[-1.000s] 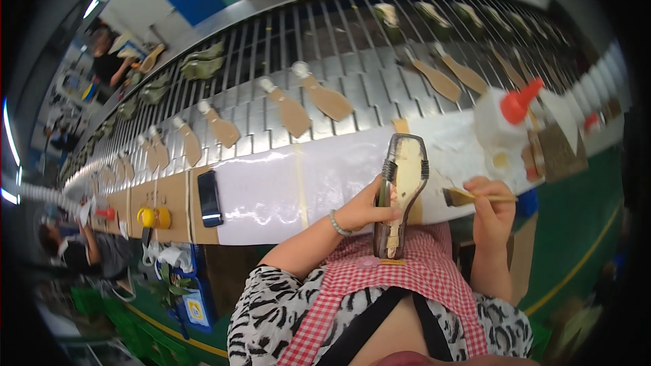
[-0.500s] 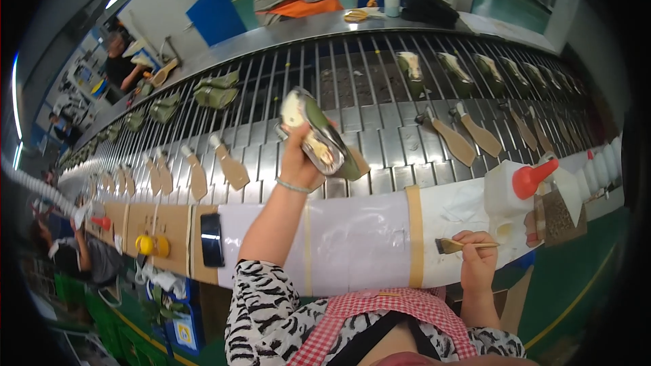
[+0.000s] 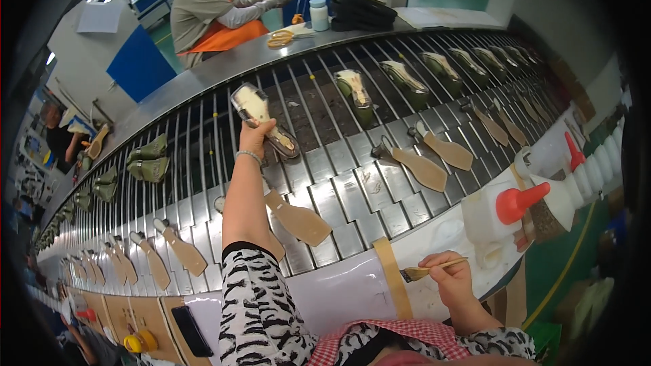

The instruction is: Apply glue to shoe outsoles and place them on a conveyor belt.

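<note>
My left hand point(image 3: 253, 137) reaches out over the conveyor, its fingers closed around an olive-green shoe upper point(image 3: 251, 104). The pale underside of that upper faces up. Under my left forearm lie tan shoe soles, and the plainest to see is a large sole point(image 3: 303, 220). My right hand point(image 3: 453, 279) is above the white work surface, closed on the wooden handle of a flat paintbrush point(image 3: 422, 271) with dark bristles pointing left.
More green uppers point(image 3: 405, 81) stand along the conveyor rods point(image 3: 215, 135). Tan soles point(image 3: 422, 169) rest on the metal slats. A white bottle with a red spout point(image 3: 519, 203) stands at right, a phone point(image 3: 192, 331) at lower left. Across the conveyor, a person in an orange apron works.
My left hand has carried the shoe upper farther away over the rods, and it now lies flatter. The view has turned rightward. My right hand still holds the paintbrush.
</note>
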Available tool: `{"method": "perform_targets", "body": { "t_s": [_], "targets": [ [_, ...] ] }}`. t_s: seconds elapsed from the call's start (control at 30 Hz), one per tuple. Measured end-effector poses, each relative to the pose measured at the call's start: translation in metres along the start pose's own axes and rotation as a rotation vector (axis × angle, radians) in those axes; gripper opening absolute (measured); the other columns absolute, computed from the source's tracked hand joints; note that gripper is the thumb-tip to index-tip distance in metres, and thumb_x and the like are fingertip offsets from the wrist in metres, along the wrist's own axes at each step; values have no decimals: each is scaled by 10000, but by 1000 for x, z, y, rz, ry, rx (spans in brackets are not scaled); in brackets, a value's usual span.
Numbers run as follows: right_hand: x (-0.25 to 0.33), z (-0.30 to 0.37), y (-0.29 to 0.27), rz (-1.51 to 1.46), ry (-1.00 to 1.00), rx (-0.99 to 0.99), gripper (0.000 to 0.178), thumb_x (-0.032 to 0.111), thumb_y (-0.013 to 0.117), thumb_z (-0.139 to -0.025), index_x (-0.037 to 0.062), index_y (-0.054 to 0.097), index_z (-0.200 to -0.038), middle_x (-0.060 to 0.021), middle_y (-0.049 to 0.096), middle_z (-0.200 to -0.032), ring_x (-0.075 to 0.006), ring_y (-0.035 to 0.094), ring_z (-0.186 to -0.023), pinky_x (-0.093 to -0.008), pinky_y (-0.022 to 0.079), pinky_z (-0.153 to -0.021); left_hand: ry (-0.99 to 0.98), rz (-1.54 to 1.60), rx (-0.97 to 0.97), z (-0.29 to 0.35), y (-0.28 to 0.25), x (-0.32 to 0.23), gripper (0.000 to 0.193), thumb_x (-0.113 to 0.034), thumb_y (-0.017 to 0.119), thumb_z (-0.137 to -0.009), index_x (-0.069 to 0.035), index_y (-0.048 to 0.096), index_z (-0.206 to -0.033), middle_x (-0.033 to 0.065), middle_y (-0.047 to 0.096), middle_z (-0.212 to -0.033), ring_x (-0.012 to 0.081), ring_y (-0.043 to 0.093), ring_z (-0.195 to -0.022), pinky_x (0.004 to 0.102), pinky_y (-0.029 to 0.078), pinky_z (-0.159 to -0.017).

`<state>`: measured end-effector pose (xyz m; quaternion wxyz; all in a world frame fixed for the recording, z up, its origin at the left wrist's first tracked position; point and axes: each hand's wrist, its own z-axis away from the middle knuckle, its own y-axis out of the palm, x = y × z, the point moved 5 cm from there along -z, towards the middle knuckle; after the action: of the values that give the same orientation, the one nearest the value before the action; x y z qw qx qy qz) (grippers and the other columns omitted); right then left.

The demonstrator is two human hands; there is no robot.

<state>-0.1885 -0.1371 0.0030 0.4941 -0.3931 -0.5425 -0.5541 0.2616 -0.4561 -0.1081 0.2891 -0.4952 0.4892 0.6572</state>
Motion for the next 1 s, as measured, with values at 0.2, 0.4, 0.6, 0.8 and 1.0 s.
{"method": "perform_targets", "body": {
  "t_s": [0.2, 0.4, 0.6, 0.8, 1.0],
  "targets": [
    [-4, 5, 5, -53, 26, -21, 99, 47, 650, -839, -4, 605, -912, -166, 657, -974, -199, 617, -912, -322, 470, -858, -46, -296, -152, 9, -1, -6, 616, -121, 726, -784, 20, 440, -1312, 93, 603, -1031, 219, 603, -903, 353, 499, -792],
    [3, 40, 8, -103, -23, 80, 108, 47, 639, -878, -11, 617, -967, -120, 666, -995, -161, 614, -939, -300, 475, -863, -213, -391, -25, 109, 18, -65, 645, -215, 718, -812, 30, 437, -1339, 89, 586, -1036, 159, 570, -916, 300, 469, -804],
    [-24, 68, -3, -117, 2, 61, 93, 62, 625, -884, -2, 608, -949, -106, 661, -970, -150, 611, -902, -284, 472, -847, 271, -54, 266, 270, 82, -181, 146, -168, 585, -915, -27, 575, -954, 48, 587, -835, 124, 543, -766, 272, 449, -737],
    [-85, 86, 0, -292, 92, 75, 126, 103, 638, -888, 20, 602, -976, -55, 641, -908, -128, 598, -843, -262, 475, -792, 895, 356, 1018, 485, 146, -291, 359, -219, 534, -942, -91, 503, -608, 14, 509, -584, 146, 459, -502, 369, 460, -672],
    [-98, 100, -2, -77, 33, 79, 82, 82, 626, -883, 30, 606, -943, -54, 639, -894, -122, 589, -825, -263, 466, -778, 928, 897, 1462, 576, 130, -321, 400, -283, 507, -970, -132, 455, -603, -15, 463, -554, 108, 409, -437, 346, 482, -660]
  ]
}}
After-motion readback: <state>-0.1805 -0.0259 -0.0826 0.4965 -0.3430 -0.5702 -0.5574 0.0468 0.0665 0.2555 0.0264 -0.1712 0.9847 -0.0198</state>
